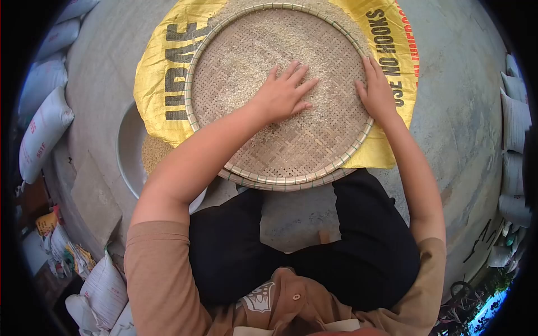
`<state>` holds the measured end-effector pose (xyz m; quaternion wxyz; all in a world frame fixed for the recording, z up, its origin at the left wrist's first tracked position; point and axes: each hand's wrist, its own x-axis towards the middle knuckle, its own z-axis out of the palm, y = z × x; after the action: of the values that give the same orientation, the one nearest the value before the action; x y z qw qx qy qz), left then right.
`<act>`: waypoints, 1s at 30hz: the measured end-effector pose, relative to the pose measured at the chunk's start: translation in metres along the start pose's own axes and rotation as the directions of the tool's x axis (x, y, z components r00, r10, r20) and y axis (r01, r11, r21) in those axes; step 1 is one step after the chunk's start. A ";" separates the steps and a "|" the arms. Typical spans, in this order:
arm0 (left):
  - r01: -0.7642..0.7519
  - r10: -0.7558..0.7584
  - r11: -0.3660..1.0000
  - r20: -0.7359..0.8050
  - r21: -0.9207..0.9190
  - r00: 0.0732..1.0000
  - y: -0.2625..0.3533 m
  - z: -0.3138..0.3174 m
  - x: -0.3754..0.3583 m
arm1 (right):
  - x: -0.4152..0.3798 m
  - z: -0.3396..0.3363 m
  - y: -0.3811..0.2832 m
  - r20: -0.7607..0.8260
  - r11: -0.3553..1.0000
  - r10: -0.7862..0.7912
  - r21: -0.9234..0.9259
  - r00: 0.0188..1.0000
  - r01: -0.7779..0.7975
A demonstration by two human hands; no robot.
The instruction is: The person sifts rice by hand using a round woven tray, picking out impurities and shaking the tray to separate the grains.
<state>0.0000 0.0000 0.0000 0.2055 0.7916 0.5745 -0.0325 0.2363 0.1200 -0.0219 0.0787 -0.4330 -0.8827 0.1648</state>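
A round woven bamboo winnowing basket (302, 151) lies in front of me, with pale grains (246, 73) scattered thinly over its weave. My left hand (283, 94) rests palm down near its middle, fingers spread on the grains. At the basket's right side, my right hand (378, 92) holds the rim, with the thumb on the inner side. Beneath the basket is a yellow woven sack (157, 73) with large black letters, and more grain shows on it past the far rim.
A metal basin (128, 162) with brownish grain (154, 151) stands at the left, partly under the sack. Filled white sacks (46, 134) line the left side, and others (515, 117) line the right. My legs (230, 246) are bent on the concrete floor (459, 112).
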 end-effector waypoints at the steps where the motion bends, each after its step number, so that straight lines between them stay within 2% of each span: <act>1: 0.021 -0.021 0.999 0.002 0.030 1.000 -0.009 0.005 -0.001 | 0.001 0.005 0.000 0.022 1.000 0.021 -0.002 1.000 -0.021; 2: 0.044 -0.045 0.997 0.004 0.065 0.999 -0.019 0.010 0.001 | 0.006 0.010 0.003 0.040 0.999 0.041 -0.001 0.998 -0.041; 3: 0.039 -0.010 0.987 -0.183 0.158 0.983 -0.044 -0.020 0.050 | 0.061 -0.023 0.027 -0.135 0.995 -0.030 -0.100 0.990 0.017; 5: 0.084 -0.060 0.984 -0.156 0.156 0.986 -0.056 -0.022 0.038 | 0.064 -0.015 0.022 -0.193 0.998 -0.057 -0.050 0.980 0.048; 15: 0.061 -0.043 0.990 -0.146 0.123 0.988 -0.054 -0.019 0.046 | 0.063 -0.020 0.026 -0.287 0.995 -0.099 -0.001 0.953 0.103; 17: 0.079 -0.060 0.984 -0.119 0.162 0.991 -0.053 -0.020 0.046 | 0.061 -0.030 0.019 -0.285 0.933 -0.331 -0.239 0.899 0.268; 19: 0.084 -0.068 0.980 -0.092 0.180 0.993 -0.051 -0.021 0.046 | 0.060 -0.028 0.016 -0.298 0.920 -0.379 -0.227 0.876 0.320; 21: 0.089 -0.078 0.977 -0.061 0.196 0.995 -0.051 -0.021 0.046 | 0.059 -0.028 0.015 -0.246 0.920 -0.391 -0.114 0.887 0.374; 22: 0.090 -0.082 0.976 -0.051 0.200 0.995 -0.051 -0.020 0.047 | 0.061 -0.029 0.013 -0.248 0.920 -0.393 -0.116 0.886 0.375; 24: 0.094 -0.087 0.975 -0.042 0.202 0.995 -0.052 -0.019 0.047 | 0.063 -0.034 0.007 -0.092 0.943 -0.269 0.179 0.959 0.282; 25: 0.092 -0.086 0.974 -0.035 0.208 0.996 -0.052 -0.019 0.048 | 0.063 -0.034 0.004 -0.093 0.942 -0.270 0.179 0.958 0.283; 27: 0.090 -0.087 0.972 -0.027 0.215 0.996 -0.052 -0.018 0.048 | 0.063 -0.035 -0.001 0.089 0.930 -0.225 0.316 0.970 0.187; 30: 0.095 -0.091 0.973 -0.026 0.212 0.995 -0.053 -0.020 0.049 | 0.063 -0.027 -0.002 0.176 0.926 -0.220 0.346 0.960 0.149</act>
<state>-0.0358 0.0642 -0.0112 0.1132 0.7814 0.6059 -0.0971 0.2039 0.1743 0.0043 0.0709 -0.3085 -0.8830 0.3466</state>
